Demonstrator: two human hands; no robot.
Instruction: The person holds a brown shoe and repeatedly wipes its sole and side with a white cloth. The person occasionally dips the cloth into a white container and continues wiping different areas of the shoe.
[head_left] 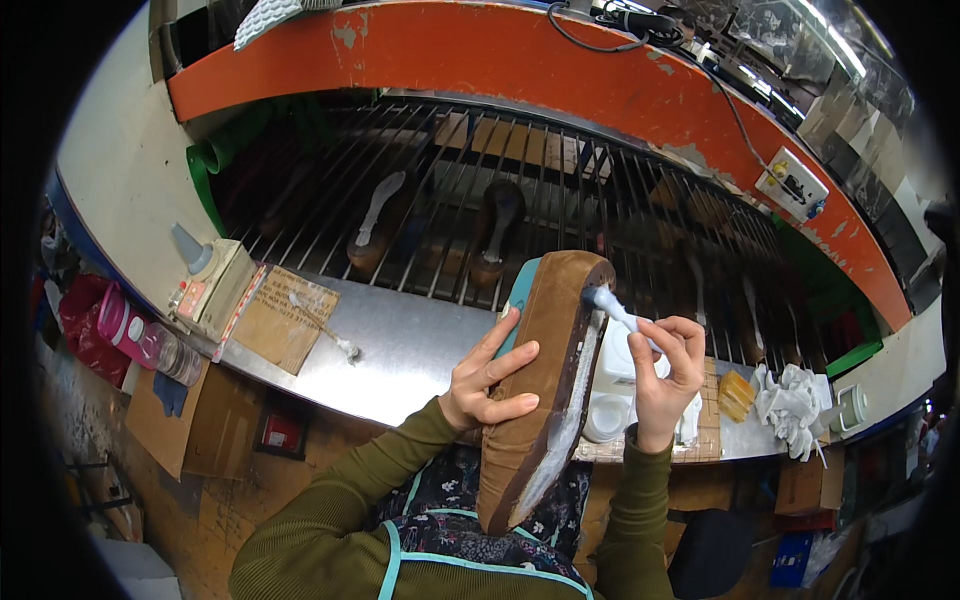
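Observation:
My left hand [495, 380] is wrapped round the side of a brown suede shoe upper [535, 370], which stands tilted over my lap with its underside turned to the right. A teal part, perhaps of a last, shows behind the shoe's upper end. Down the underside runs a whitish, wet-looking coating with a dark border. My right hand [668, 375] pinches a small brush-like applicator [615, 308] covered in pale white stuff. Its tip touches the underside near the upper end. Just behind, partly hidden by the right hand, stand a white plastic container [612, 368] and a small white jar [606, 417].
A barred metal rack [430, 250] holds several dark shoes beyond the metal ledge [390, 345]. On the left lie a cardboard piece [285, 325], a stick with a clotted tip [330, 335] and a beige box [215, 285]. Crumpled white cloths [790, 405] and a yellow block [737, 396] lie right.

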